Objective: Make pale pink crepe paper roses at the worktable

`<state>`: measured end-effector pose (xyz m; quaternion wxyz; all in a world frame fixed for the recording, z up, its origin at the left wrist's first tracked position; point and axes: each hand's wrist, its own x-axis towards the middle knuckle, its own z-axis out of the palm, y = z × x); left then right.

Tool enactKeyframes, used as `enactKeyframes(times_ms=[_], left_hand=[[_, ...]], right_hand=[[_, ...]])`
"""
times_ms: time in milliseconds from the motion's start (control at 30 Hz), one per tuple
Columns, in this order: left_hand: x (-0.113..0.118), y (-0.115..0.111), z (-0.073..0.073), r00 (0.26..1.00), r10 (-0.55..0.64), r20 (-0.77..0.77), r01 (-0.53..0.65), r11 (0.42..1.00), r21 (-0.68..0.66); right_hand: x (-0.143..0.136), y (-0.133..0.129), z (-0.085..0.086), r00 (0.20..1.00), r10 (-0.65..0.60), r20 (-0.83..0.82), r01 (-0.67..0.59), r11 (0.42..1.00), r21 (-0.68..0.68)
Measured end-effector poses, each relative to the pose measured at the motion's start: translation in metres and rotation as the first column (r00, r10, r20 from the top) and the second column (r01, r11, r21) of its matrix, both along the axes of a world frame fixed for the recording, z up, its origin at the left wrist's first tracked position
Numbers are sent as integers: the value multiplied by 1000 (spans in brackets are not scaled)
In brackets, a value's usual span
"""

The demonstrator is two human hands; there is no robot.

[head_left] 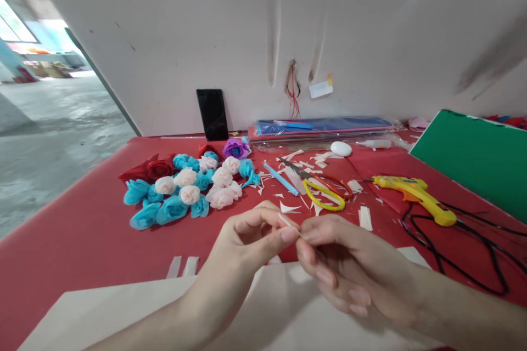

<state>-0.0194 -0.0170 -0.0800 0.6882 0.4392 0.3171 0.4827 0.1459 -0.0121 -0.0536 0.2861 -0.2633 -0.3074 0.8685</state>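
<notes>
Pale strip point(285, 219), red tabletop point(94, 241), grey floor point(61, 115)

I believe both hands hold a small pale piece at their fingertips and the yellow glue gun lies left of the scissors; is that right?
Not quite: in the head view, the yellow glue gun lies right of the scissors. The left hand and right hand hold the small pale piece.

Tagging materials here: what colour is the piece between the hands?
The piece is off-white, seen in the head view.
</notes>
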Motion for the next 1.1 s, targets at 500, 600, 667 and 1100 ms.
enactKeyframes(times_ms=[500,600,667,1100], left_hand=[[-3,13,9,965,171,-197,-147,981,130],[-2,12,10,955,195,-222,-169,977,130],[-2,10,10,948,212,-238,-186,975,125],[3,3,11,939,257,-230,-232,964,131]], right_hand=[[1,3,-1,964,-87,252,13,959,282],[3,4,-1,884,-207,419,-54,845,532],[4,3,-1,804,-333,493,-137,702,699],[7,-5,-12,573,-780,250,-408,-7,913]])
